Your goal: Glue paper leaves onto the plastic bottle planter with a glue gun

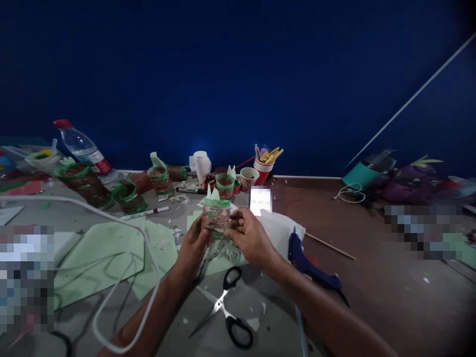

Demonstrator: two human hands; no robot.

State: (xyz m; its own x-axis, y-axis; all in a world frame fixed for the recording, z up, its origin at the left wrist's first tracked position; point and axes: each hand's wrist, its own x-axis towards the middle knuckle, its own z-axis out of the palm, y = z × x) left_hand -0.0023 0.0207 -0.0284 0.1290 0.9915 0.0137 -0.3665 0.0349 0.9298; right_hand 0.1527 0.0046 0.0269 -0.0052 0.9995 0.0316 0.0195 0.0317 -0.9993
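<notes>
Both of my hands are around a small brown painted cup [217, 218] with green bands at its top and bottom. Pale green paper points rise from its rim. My left hand [195, 238] grips its left side, with the thumb near the lower edge. On the right side, the bent fingers and thumb of my right hand [247, 233] press against the cup. Open scissors [220, 302] with black handles lie on the table below my hands. A blue hot glue gun [312, 267] rests beside my right forearm.
Similar brown-green cups [161, 181] stand behind, left of a red cup [263, 171] holding sticks. Green paper sheets [100, 258] cover the left side. A white cable [150, 248] loops over my left forearm. A lit phone [260, 199], bottle [84, 146] and wooden stick [330, 246] also lie around.
</notes>
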